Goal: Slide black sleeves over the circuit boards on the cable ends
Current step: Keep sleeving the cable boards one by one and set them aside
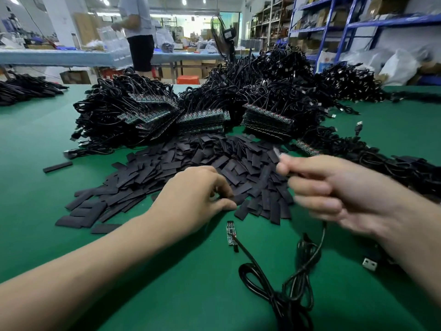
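A heap of flat black sleeves (191, 163) covers the green table (47, 144) in front of me. My left hand (193, 201) reaches into the near edge of the heap and pinches a black sleeve (235, 199) between thumb and fingers. My right hand (334, 192) is blurred and held above the heap, gripping a cable end whose small circuit board (276, 152) sticks up past my fingers. Its cable (310, 266) hangs down to the table. A second circuit board (231, 234) on a cable end lies bare on the table below my left hand.
Big piles of black cables (274, 87) with stacked circuit boards (267, 120) stand behind the sleeves. A USB plug (370, 263) lies at the right. A single sleeve (57, 167) lies apart at the left. A person (138, 32) stands at a far bench.
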